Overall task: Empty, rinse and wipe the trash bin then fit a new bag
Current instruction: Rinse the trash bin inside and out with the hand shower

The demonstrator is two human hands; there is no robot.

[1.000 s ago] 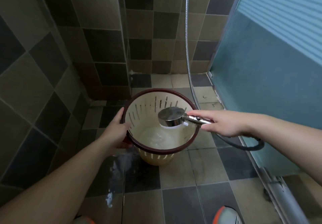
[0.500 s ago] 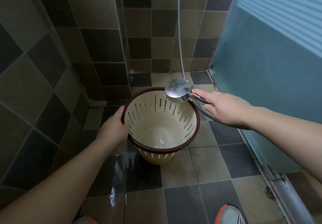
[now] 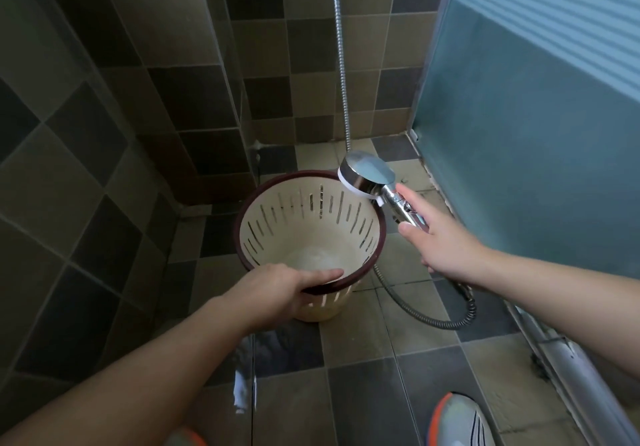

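Note:
A cream trash bin with slotted walls and a dark red rim stands on the tiled shower floor, with a little water in its bottom. My left hand grips the rim's near edge, thumb inside. My right hand holds the chrome handle of the shower head, which hangs over the bin's far right rim. No spray shows coming from the head.
The metal shower hose loops on the floor right of the bin and rises up the back wall. A frosted glass door and its metal track run along the right. Tiled walls close the left and back. A shoe shows at the bottom.
The shower head has been lifted from inside the bin to its far right rim. My left hand has slid from the rim's left side round to its near edge.

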